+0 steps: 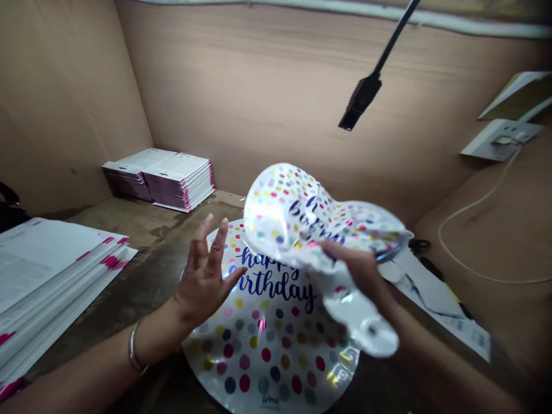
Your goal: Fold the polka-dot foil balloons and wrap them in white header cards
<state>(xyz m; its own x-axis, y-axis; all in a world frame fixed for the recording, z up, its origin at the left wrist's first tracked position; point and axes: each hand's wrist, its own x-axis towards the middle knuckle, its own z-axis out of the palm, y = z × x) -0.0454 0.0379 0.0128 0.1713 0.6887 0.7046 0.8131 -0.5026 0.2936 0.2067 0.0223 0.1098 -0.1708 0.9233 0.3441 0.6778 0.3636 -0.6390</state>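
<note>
A flat foil balloon (267, 345), white with coloured dots and "happy birthday" lettering, lies on the table. Above it, my right hand (356, 261) grips a second foil balloon (287, 201) of the same print, which bends and curls upward on both sides. Its pale tail (366, 328) hangs down toward me. My left hand (204, 270) is raised over the left edge of the lying balloon, fingers spread and holding nothing. Part of the lying balloon's upper right is hidden by the held one.
Stacked white and pink printed cards (172, 178) stand by the back wall, with a larger card pile (56, 276) at left. Papers (444, 310) and a dark-handled tool (420, 246) lie at right. A black cable end (360, 100) hangs overhead; a socket (502, 139) with a white cord is on the wall.
</note>
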